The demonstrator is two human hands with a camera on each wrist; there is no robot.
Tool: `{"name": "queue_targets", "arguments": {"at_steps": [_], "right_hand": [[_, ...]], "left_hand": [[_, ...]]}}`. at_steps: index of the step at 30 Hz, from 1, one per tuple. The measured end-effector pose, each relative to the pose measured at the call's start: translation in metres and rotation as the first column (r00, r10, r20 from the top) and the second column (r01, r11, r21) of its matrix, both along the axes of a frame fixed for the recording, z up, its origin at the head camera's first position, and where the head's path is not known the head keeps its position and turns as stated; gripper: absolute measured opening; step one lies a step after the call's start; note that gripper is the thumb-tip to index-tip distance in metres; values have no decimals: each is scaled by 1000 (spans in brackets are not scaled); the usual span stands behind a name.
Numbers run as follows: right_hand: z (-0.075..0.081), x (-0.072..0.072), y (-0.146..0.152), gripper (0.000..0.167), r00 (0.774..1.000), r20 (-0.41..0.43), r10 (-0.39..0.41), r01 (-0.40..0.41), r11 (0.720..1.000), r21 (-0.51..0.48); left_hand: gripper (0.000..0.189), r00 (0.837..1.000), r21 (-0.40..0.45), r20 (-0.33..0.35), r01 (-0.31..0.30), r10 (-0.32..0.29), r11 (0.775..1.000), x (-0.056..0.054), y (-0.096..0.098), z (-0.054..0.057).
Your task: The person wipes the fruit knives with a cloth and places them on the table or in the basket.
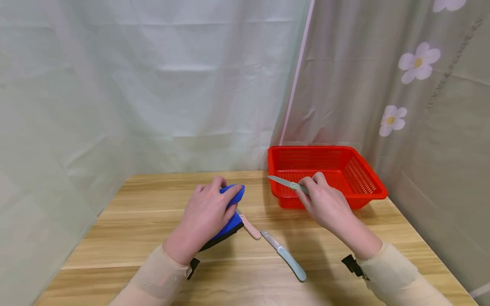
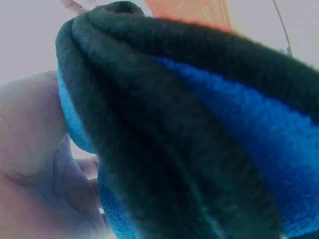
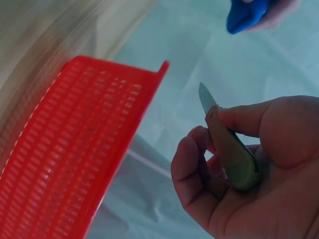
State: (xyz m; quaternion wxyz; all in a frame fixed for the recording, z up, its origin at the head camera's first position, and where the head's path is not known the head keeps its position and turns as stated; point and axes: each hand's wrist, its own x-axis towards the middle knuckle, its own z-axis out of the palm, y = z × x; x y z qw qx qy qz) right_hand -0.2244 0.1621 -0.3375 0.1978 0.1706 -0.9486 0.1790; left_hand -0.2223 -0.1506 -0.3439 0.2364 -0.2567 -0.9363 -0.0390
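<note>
In the head view my left hand (image 1: 204,212) grips a folded blue cloth (image 1: 232,223) with a black border; the cloth fills most of the left wrist view. My right hand (image 1: 327,199) holds a folding knife with a pale green handle (image 1: 294,186), its blade out and pointing left, above the near rim of the basket. Thumb and fingers pinch that handle in the right wrist view. A pink-handled knife (image 1: 250,228) lies on the table beside the cloth, its blade partly hidden by it. Nearer to me lies an unfolded knife with a light blue handle (image 1: 291,262).
A red plastic basket (image 1: 377,191) with slotted walls stands at the back right of the wooden table (image 1: 134,225). Pale curtains (image 1: 199,85) hang behind the table and along both sides, with printed flowers on the right.
</note>
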Motion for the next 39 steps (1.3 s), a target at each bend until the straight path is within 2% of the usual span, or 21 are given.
{"name": "queue_targets", "arguments": {"at_steps": [15,18,21,30,39], "right_hand": [[3,-35,12,15,999,12,-36,35,993,112],[3,-43,14,14,998,45,-52,45,989,138],[4,-53,14,14,990,116,-84,64,984,169],[10,-80,13,19,935,302,-187,100,955,280],[15,-108,7,23,855,454,-253,102,939,329]], "left_hand": [[41,999,2,-38,10,-10,1000,0,-6,-7],[41,1000,-4,-30,3,-4,1000,0,-7,-9],[42,1000,-11,-12,-9,9,1000,1,-8,-10],[43,999,-9,15,-28,28,1000,4,-11,-12],[41,1000,2,0,-24,24,1000,8,-16,-15]]}}
